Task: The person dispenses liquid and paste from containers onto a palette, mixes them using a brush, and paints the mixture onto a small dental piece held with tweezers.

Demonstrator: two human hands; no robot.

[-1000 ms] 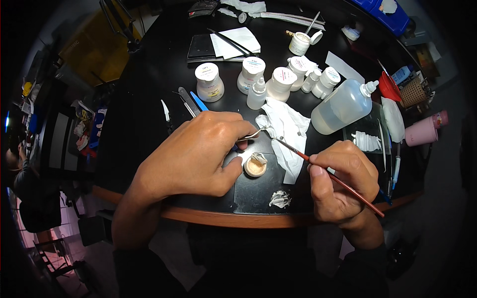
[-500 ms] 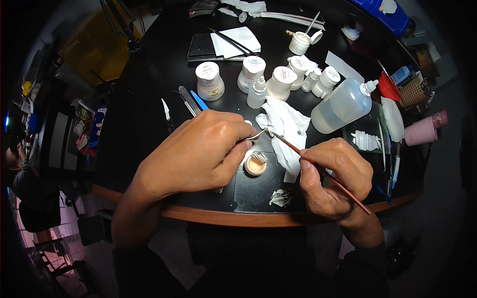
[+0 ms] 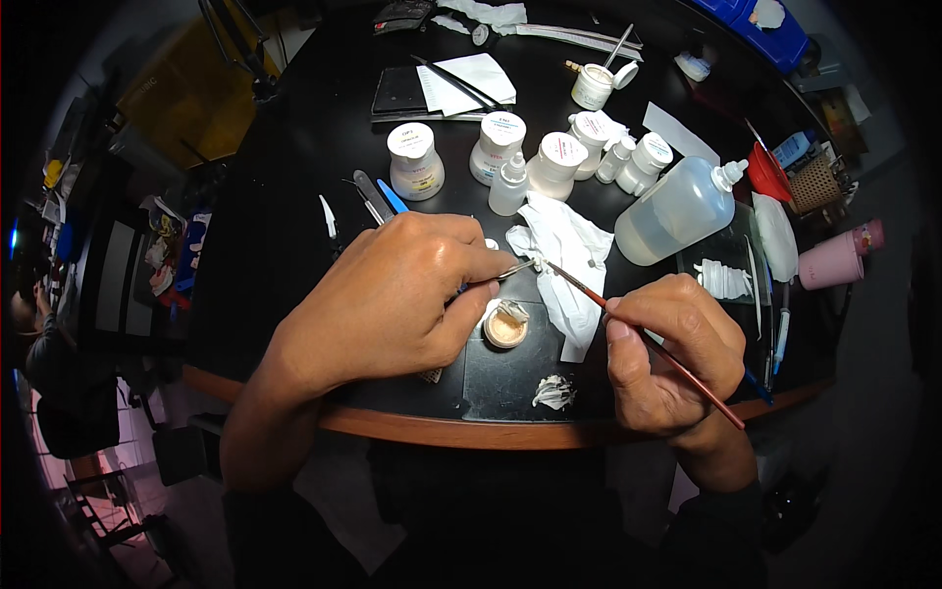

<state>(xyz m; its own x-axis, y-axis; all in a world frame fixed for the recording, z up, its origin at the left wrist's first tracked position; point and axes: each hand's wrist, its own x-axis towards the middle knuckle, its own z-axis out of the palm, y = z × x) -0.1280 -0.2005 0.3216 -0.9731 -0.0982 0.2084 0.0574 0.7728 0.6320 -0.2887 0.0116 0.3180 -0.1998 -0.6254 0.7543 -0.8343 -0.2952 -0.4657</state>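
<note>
My left hand point(image 3: 392, 294) is closed around a slim, tweezers-like metal tool point(image 3: 514, 269), most of it hidden by the fingers. At its tip sits a tiny off-white piece point(image 3: 538, 264), too small to make out fully. A fine paintbrush point(image 3: 693, 384) with a reddish-brown handle is pinched in my right hand point(image 3: 679, 353). Its dark bristle tip points left, close beside the piece; whether they touch I cannot tell. Below the hands stands a small open jar point(image 3: 505, 327) of cream-coloured paste. White paste point(image 3: 554, 393) is smeared on a dark glass slab point(image 3: 491, 398).
Behind the hands lies a crumpled white tissue point(image 3: 569, 280). Several white-lidded jars point(image 3: 416, 162), a dropper bottle point(image 3: 508, 185) and a large, tilted translucent bottle point(image 3: 672, 216) stand beyond. A craft knife point(image 3: 328, 218) is at left, a red bowl point(image 3: 767, 174) at right.
My right hand has shifted slightly right and down, drawing the brush tip a little away from the small piece. The metal tool in my left hand has turned slightly.
</note>
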